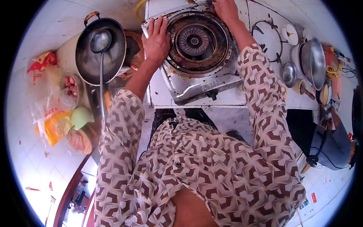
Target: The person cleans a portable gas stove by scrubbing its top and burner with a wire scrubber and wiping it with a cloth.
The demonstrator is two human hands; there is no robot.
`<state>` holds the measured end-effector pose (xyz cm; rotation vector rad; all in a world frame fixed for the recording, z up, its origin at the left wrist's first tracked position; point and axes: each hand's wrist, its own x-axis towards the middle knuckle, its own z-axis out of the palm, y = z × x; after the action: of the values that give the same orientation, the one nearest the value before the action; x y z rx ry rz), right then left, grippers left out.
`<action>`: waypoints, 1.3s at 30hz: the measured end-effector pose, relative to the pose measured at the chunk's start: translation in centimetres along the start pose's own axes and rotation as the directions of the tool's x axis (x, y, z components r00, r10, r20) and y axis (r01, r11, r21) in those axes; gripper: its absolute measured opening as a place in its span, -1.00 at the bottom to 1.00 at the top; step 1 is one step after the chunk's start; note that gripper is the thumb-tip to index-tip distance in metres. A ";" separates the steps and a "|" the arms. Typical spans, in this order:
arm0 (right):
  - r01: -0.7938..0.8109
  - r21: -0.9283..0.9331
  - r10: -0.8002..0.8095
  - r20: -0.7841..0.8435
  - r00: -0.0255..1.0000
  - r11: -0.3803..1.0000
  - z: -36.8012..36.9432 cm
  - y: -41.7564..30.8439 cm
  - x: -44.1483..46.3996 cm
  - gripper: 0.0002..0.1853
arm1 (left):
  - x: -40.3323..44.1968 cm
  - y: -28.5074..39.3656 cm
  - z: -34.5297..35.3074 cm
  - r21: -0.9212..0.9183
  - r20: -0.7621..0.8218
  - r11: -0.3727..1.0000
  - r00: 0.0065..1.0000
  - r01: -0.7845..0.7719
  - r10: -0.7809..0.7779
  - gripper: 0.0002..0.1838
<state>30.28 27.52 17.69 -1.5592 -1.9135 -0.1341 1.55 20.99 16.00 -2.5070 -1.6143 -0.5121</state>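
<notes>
The left hand [157, 42] lies palm down on the left rim of the gas stove [211, 81], near its far left corner, with its fingers somewhat apart and pointing away from the body. The right hand [226, 10] reaches to the far right side of the same stove; its fingertips are cut off by the upper edge of the view, so I cannot tell whether they are spread or pinching.

The stove sits between the two hands, turned at an angle on the white tiled worktop [157, 90]. Its round burner [194, 41] is to the right of the left hand and nearer the body than the right hand, inside a rusty, stained ring [177, 63]. A black knob [212, 94] is on the stove's near side.

Further left, beyond the left hand, is a dark wok [86, 66] with a ladle [101, 41] in it, the ladle's handle crossing the near rim. Past the wok are a plastic bag [41, 90] and a light green round object [81, 118].

Right of the stove, a black wire ring [280, 47] lies on the worktop, with a small metal bowl [289, 74] and a large metal bowl [317, 62] beyond it. Another person [332, 147] is at the far right.
</notes>
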 end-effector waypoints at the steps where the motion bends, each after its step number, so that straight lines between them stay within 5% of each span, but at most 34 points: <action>1: -0.017 0.009 0.017 -0.017 1.000 1.000 -0.1 -0.2 -0.4 -0.81 | -0.1 0.0 -0.1 0.005 0.004 1.000 1.000 0.001 -0.001 -0.39; 4: -0.054 -0.066 0.064 0.163 0.984 0.996 -1.3 0.7 -3.7 -0.62 | -0.2 -0.1 0.3 -0.046 -0.022 0.999 1.000 -0.015 0.014 -0.42; 7: 0.037 -0.088 -0.030 0.081 0.996 0.995 -1.9 0.8 -4.5 -0.68 | 0.0 -0.2 0.4 -0.065 -0.035 0.998 0.999 -0.014 0.012 -0.43; 10: -0.095 -0.089 0.100 0.059 0.993 0.991 1.8 -3.5 -0.5 -0.78 | -0.3 -0.1 0.4 -0.054 -0.026 0.999 1.000 -0.010 0.009 -0.44; 13: -0.032 -0.004 0.032 0.097 0.995 0.999 2.1 -7.7 -0.1 -0.76 | 0.0 -0.1 0.2 -0.047 -0.015 0.999 1.000 -0.002 0.001 -0.44; 16: 0.000 0.298 -0.014 0.048 0.999 0.954 0.1 -4.0 -0.4 -0.77 | -0.3 -0.2 0.0 -0.055 0.000 0.998 1.000 0.000 0.000 -0.42; 19: -0.230 0.021 0.231 -0.084 0.969 0.973 -0.1 -2.4 -1.2 -0.79 | 0.1 -0.1 0.3 -0.068 -0.023 0.998 1.000 -0.007 0.006 -0.41; 22: -0.243 0.133 0.252 -0.054 0.966 0.961 3.4 -3.9 -0.5 -0.76 | 0.0 0.3 -0.1 -0.046 -0.014 0.999 1.000 0.001 -0.001 -0.41; 25: 0.099 0.181 -0.083 -0.095 0.992 0.979 2.5 -4.0 -0.8 -0.75 | 0.1 0.3 -0.3 -0.055 -0.009 0.998 1.000 -0.007 0.007 -0.42; 29: -0.359 0.439 0.459 -0.142 0.877 0.823 0.7 -2.4 -2.7 -0.77 | -0.1 0.2 0.0 -0.062 -0.005 0.998 1.000 0.008 -0.008 -0.42; 30: -0.408 0.047 0.410 -0.179 0.894 0.912 1.0 -3.2 -2.0 -0.81 | -0.1 0.2 0.0 -0.066 -0.016 0.998 1.000 0.001 -0.002 -0.42; 33: -0.282 0.061 0.289 -0.219 0.932 0.957 3.8 -6.6 -1.3 -0.83 | 0.1 0.2 0.0 -0.076 -0.039 0.997 0.999 -0.016 0.013 -0.42; 34: 0.024 0.107 0.002 -0.235 0.972 0.994 3.6 -6.7 -1.4 -0.82 | 0.0 0.1 0.0 -0.074 -0.035 0.997 0.999 -0.017 0.015 -0.42; 37: 0.080 0.211 -0.060 -0.101 0.993 0.974 1.9 -3.3 -1.2 -0.80 | -0.1 0.3 0.0 -0.060 -0.024 0.998 1.000 -0.018 0.016 -0.42; 38: -0.124 0.134 0.116 0.062 0.991 0.983 0.3 -1.7 -1.5 -0.78 | 0.0 0.2 0.0 -0.052 -0.023 0.999 1.000 -0.015 0.013 -0.42; 39: -0.164 0.121 0.178 -0.120 0.977 0.979 -0.6 -0.7 -1.7 -0.75 | 0.0 0.1 0.1 -0.062 -0.028 0.998 0.999 -0.017 0.015 -0.42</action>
<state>29.99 25.57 17.45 -1.5925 -1.6501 -0.0534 1.67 20.96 15.94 -2.5432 -1.5918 -0.6020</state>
